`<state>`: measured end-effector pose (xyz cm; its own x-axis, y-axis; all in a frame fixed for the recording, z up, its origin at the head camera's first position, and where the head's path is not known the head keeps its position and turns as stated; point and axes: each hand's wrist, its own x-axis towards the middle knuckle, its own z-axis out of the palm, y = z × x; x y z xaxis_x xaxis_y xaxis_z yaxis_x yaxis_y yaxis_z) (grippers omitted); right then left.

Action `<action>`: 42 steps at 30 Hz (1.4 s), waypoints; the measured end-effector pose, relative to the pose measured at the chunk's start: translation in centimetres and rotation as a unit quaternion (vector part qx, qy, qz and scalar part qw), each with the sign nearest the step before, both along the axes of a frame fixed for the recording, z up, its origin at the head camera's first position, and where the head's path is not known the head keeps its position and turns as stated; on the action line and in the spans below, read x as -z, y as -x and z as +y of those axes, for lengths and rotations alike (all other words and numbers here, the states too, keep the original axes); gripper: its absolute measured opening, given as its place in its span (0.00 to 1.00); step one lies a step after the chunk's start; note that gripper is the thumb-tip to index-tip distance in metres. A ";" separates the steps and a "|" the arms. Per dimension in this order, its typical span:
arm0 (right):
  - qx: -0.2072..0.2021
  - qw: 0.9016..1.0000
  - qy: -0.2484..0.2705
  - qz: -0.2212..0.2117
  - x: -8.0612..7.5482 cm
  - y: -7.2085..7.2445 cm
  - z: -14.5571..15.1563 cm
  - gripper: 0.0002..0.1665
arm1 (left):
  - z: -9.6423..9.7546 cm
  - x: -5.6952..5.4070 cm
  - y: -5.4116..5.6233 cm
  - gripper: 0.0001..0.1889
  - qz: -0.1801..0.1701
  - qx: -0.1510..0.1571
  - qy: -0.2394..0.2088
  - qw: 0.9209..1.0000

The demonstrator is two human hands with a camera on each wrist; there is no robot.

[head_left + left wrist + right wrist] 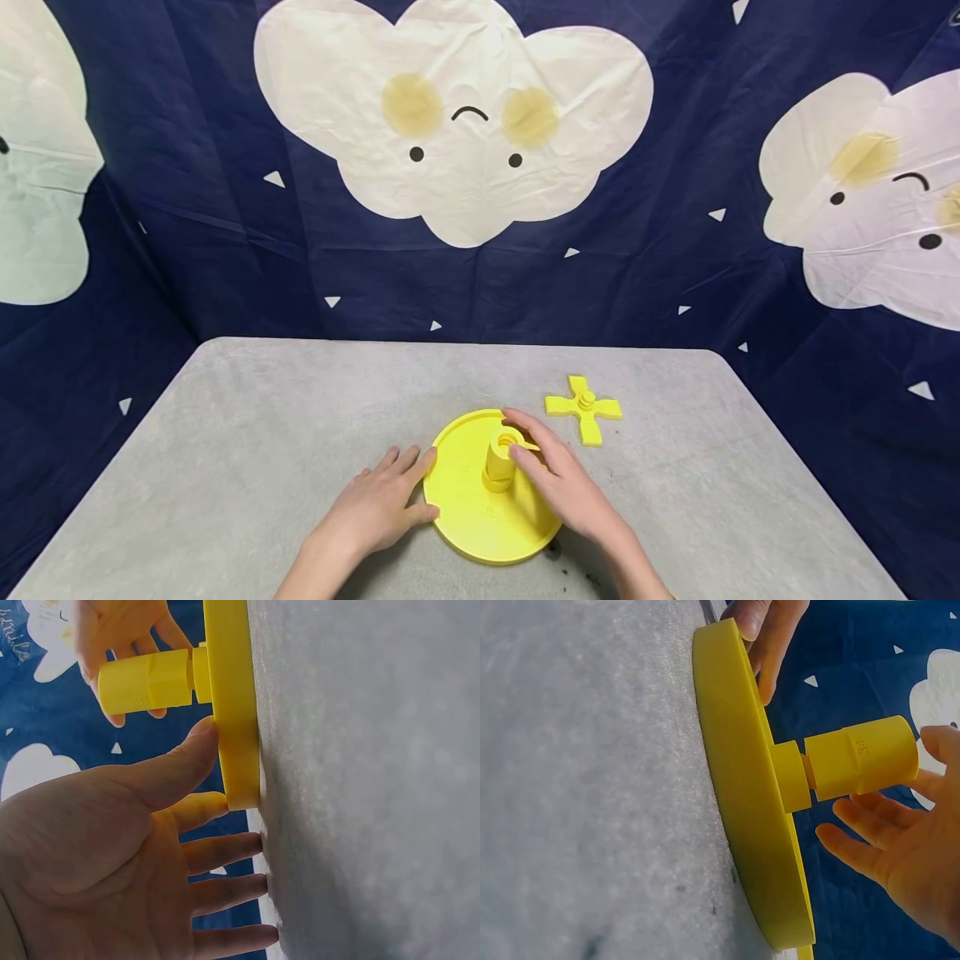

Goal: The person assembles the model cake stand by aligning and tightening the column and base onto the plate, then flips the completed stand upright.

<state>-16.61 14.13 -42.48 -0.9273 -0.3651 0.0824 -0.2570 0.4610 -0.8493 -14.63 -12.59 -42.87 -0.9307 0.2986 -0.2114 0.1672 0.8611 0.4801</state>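
Observation:
A round yellow plate (480, 533) with a raised rim lies on the table. From its middle rises a short stub (790, 777), and on that stands a yellow cylinder (500, 458) with a hole in its top, slightly tilted, a narrow gap showing at the joint. My left hand (378, 504) touches the plate's left rim with thumb and forefinger, the fingers straight and spread. Around the upper cylinder is my right hand (562, 479), its fingers apart and loosely bent, the thumb close to the top; firm contact cannot be made out.
A yellow cross-shaped piece (592, 429) with a threaded peg lies beyond the plate, to the right. The grey table (262, 442) has rounded far corners. A dark blue curtain (450, 287) with cloud prints stands behind it and at both sides.

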 end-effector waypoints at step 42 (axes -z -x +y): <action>-0.027 0.999 -0.031 -0.014 0.0 -0.1 -0.2 0.27 | -0.3 -0.1 -0.1 0.40 -0.003 0.004 0.007 1.000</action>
<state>-16.47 13.95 -42.53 -0.9075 -0.4188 0.0328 -0.2598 0.4983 -0.8272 -14.50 -12.84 -42.74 -0.9270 0.3032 -0.2208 0.1717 0.8664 0.4689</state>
